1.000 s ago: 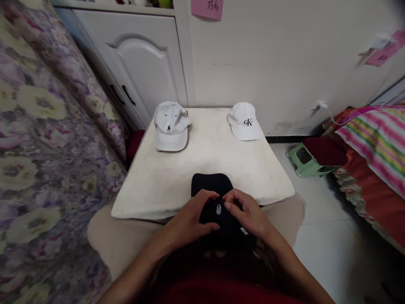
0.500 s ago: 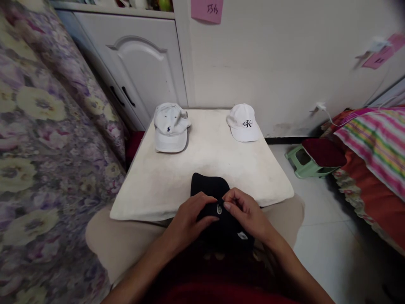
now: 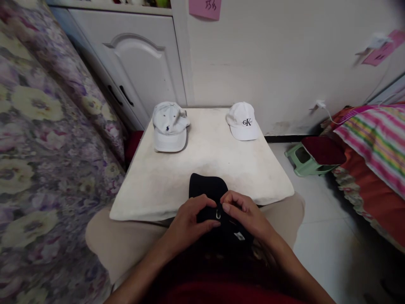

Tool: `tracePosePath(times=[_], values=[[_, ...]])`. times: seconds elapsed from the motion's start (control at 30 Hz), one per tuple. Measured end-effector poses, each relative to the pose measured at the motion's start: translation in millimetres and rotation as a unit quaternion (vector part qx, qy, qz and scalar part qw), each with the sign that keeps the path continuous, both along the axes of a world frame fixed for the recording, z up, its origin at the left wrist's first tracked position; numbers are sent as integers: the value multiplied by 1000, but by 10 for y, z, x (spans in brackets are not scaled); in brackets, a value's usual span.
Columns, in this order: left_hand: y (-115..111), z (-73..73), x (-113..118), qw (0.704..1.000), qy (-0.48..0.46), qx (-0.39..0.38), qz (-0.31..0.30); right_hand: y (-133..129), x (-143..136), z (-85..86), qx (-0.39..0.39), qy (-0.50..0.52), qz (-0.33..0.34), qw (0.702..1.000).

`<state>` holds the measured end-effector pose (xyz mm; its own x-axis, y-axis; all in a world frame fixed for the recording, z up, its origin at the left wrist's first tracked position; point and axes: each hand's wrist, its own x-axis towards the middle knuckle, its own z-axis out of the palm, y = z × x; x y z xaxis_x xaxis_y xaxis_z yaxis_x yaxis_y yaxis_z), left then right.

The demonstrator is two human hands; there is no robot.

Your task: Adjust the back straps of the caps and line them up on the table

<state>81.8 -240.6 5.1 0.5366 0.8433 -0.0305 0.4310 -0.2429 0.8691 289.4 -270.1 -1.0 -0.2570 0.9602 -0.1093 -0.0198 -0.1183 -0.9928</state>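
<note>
A black cap (image 3: 207,185) lies across the near edge of the table, its brim pointing away from me. My left hand (image 3: 193,217) grips the cap from the left, thumb and fingers on either side of a small metal piece (image 3: 218,214). On the right, my right hand (image 3: 242,209) pinches the cap's fabric close to that metal piece. A small white label (image 3: 239,236) shows on the cap below my right hand. Farther back sit a pale cap with a small dark logo (image 3: 170,126) at left and a white cap with black letters (image 3: 243,121) at right.
The cream-covered table (image 3: 209,158) stands against the wall. A floral curtain (image 3: 47,169) hangs at left, beside a white cabinet (image 3: 142,63). At right are a green stool with a red top (image 3: 322,151) and a bed with a striped cover (image 3: 379,143).
The black cap has shifted very slightly left under my hands, and the metal piece shows at a different angle. Both hands keep nearly the same hold; the view has tilted slightly.
</note>
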Motion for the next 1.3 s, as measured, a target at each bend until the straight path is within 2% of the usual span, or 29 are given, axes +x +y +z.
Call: tracePosePath(times=[0.2,0.37,0.67,0.87,1.3], values=[[0,-7,-22,1000,12,7,-10,-25,-34,0,30,-44,-38,998],[14,-21,-64,999,-16,21,-46,-24,-24,-25,25,-60,-37,997],[26,-45,-11,997,-9,63,-46,-50,-44,-22,9,-57,-71,996],[35,-76,-12,994,26,91,-46,-24,0,-31,-26,-12,-39,999],[58,-75,9,989,81,106,-59,-7,64,-12,-8,-99,-33,995]])
